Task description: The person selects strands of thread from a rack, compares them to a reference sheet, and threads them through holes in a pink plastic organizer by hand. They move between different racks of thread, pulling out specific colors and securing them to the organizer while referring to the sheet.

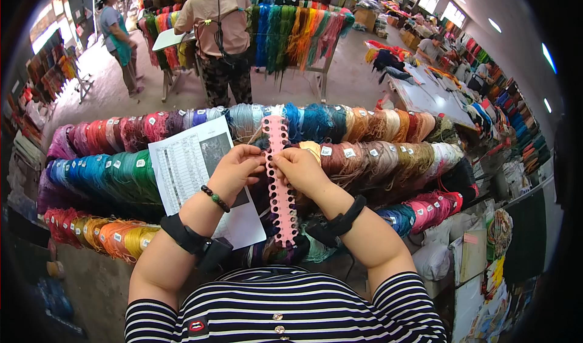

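A long pink thread organizer card (283, 212), with a row of round holes along each side edge, stands lengthwise in front of my chest. My right hand (299, 168) grips it from the right, its thumb and forefinger on the upper part. At the card's left edge my left hand (234, 171) is closed in a pinch; what lies between its fingertips is too small to make out. A white printed sheet (182, 170) with a table and a dark picture lies beneath my left forearm, on the hanks of thread.
Racks of labelled thread hanks run across in front of me: pink hanks (124, 128), green hanks (136, 171), brown hanks (358, 154), yellow hanks (118, 236). Beyond, a person (215, 24) stands at another rack, and another person (115, 36) is further left. A cluttered table (425, 94) stands at right.
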### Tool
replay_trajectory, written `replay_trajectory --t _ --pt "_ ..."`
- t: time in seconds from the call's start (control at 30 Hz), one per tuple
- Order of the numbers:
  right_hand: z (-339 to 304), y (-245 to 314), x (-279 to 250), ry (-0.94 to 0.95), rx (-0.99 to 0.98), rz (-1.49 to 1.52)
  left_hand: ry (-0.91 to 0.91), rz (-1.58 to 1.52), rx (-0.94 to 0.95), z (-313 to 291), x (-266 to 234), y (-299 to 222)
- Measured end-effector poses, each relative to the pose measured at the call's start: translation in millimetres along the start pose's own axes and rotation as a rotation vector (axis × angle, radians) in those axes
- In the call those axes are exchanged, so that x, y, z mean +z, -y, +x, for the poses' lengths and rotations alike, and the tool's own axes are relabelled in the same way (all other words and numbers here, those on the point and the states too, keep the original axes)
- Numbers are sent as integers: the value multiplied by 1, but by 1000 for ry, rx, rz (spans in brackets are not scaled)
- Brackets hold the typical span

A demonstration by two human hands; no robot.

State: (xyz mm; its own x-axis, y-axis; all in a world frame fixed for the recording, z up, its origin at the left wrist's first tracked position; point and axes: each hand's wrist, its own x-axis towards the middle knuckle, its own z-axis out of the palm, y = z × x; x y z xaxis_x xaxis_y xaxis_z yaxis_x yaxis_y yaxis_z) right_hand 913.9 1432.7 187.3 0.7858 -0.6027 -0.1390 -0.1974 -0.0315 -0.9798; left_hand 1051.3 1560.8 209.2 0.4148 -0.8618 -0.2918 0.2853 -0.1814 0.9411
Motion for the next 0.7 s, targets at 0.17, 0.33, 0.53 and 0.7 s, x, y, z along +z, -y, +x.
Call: replay_trajectory --t 0.17,0.33,0.53,0.7 --pt "2 13 -3 0 84 44 16 13 97 18 4 10" --pt "8 17 -3 -5 52 -17 42 -34 166 24 3 13" --pt "16 17 3 -64 -85 -327 -3 -9 163 22 7 11" --pt "17 15 6 -84 -161 -506 -90 218 258 23 5 16"
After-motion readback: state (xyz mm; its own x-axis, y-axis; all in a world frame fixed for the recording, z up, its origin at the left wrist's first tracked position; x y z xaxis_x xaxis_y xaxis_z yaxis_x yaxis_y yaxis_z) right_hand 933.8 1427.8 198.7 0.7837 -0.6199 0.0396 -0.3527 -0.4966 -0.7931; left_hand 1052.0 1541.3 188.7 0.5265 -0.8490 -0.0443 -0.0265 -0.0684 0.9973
